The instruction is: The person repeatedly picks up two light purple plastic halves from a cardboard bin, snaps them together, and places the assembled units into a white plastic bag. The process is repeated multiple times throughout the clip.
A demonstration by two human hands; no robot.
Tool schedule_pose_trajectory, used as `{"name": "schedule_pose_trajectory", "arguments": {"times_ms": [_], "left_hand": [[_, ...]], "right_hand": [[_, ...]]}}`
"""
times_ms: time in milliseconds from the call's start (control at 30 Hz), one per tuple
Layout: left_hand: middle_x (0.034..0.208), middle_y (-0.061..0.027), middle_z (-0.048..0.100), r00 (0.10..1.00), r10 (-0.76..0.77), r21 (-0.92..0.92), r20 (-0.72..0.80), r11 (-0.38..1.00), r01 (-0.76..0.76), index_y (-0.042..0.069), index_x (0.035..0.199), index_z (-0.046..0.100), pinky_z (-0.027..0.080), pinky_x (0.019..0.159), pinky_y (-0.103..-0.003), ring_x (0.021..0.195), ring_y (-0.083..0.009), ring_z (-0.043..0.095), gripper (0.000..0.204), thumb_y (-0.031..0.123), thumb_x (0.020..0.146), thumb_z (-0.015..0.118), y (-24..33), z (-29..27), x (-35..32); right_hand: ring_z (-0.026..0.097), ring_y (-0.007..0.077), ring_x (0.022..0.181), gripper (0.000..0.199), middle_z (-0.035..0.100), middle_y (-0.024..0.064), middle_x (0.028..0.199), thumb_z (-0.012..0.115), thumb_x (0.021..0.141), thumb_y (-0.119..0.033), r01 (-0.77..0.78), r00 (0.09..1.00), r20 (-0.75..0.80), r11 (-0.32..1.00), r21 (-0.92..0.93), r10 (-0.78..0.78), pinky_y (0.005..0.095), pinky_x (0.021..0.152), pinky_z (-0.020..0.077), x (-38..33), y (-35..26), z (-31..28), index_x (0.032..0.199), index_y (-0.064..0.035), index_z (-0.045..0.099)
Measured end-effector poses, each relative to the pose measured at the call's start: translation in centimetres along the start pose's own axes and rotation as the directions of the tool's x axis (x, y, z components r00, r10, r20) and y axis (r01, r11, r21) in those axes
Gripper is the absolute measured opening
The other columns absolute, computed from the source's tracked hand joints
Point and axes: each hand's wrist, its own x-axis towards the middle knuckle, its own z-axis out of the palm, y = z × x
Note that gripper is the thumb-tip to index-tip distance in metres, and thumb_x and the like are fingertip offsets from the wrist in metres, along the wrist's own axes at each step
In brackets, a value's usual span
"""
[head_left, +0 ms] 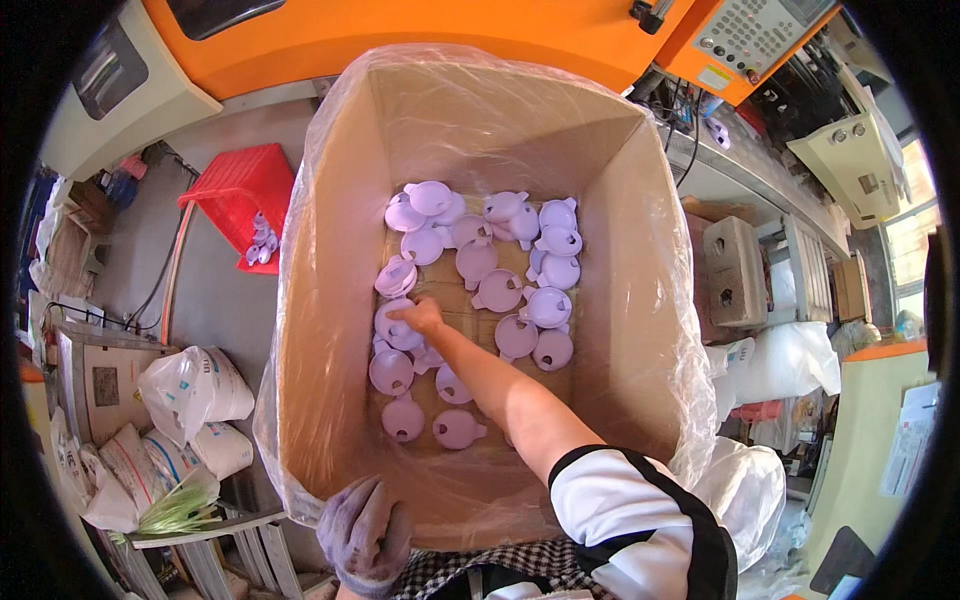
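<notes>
A large cardboard box point(630, 330) lined with clear plastic film stands in front of me. On its bottom lie several lilac round plastic pieces, shallow like small bowls, each with a short tab and a notch. My bare right hand point(424, 316) reaches deep inside, its fingers closed at the edge of one lilac plastic piece point(396, 333) on the left side of the layer. More lilac pieces point(497, 290) lie to its right, and others point(430, 198) overlap toward the far wall. My left hand point(368, 535), in a grey glove, is curled by the box's near left corner; whatever its fingers hold is hidden.
A red crate point(240, 185) with several lilac pieces stands on the floor at the left. Beyond the box is an orange machine point(420, 25) with a control panel point(750, 40). Filled sacks point(195, 390) sit at the lower left, plastic bags point(780, 370) at the right.
</notes>
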Motion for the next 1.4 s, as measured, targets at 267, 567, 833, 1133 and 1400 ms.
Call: {"name": "schedule_pose_trajectory", "arguments": {"times_ms": [267,567,833,1133,1400], "left_hand": [[0.096,-0.0178,0.069,1.0,0.004,-0.017,0.002,1.0,-0.004,0.001,0.101,0.068,0.055,0.076,-0.043,0.085,-0.0363,0.068,0.034,-0.001,0.067,0.072,-0.2,-0.2,0.4],[0.095,-0.0142,0.07,0.999,0.049,-0.005,-0.014,0.999,-0.049,0.002,0.102,0.068,0.056,0.073,-0.039,0.083,-0.0322,0.069,0.037,0.001,0.066,0.076,-0.7,-0.4,0.3],[0.098,-0.0139,0.07,0.997,0.065,-0.023,0.032,0.998,-0.064,0.003,0.104,0.068,0.055,0.074,-0.039,0.085,-0.0316,0.069,0.039,0.004,0.067,0.079,-1.1,-0.4,0.6],[0.098,-0.0137,0.07,0.999,0.024,0.001,0.046,1.0,-0.024,0.002,0.104,0.069,0.055,0.075,-0.039,0.085,-0.0312,0.069,0.038,0.005,0.067,0.079,-1.0,-0.7,0.5],[0.098,-0.0139,0.071,0.998,0.049,-0.009,0.04,0.999,-0.049,0.002,0.102,0.069,0.056,0.075,-0.038,0.085,-0.0306,0.069,0.038,0.005,0.066,0.079,-1.3,-0.3,0.8]], "right_hand": [[0.063,0.0311,0.115,0.103,0.063,0.0263,0.124,0.094,0.054,-0.045,-0.03,0.979,0.19,0.979,-0.202,0.069,0.04,0.098,0.0504,-2.1,-1.9,0.6,0.129,0.0109,0.052],[0.068,0.0384,0.099,0.073,0.068,0.0244,0.104,0.083,0.069,-0.04,0.416,0.904,0.206,0.658,-0.628,-0.375,0.0466,0.085,0.0545,-10.4,-6.0,-1.8,0.119,0.002,0.051],[0.068,0.0367,0.1,0.08,0.068,0.0222,0.107,0.083,0.069,-0.047,0.496,0.868,0.401,0.535,-0.684,-0.293,0.0433,0.085,0.0549,-11.4,-5.0,-4.2,0.126,-0.0005,0.051],[0.059,0.0306,0.107,0.051,0.061,0.0151,0.108,0.08,0.073,-0.03,0.656,0.481,0.182,0.215,-0.724,-0.857,0.0436,0.091,0.047,-5.6,-7.9,-4.0,0.112,-0.0059,0.058],[0.045,0.0314,0.127,0.052,0.052,0.0165,0.124,0.071,0.084,-0.035,0.685,0.325,0.396,-0.075,-0.724,-0.859,0.0576,0.11,0.026,-2.4,-0.2,-2.4,0.126,-0.0096,0.055]]}}
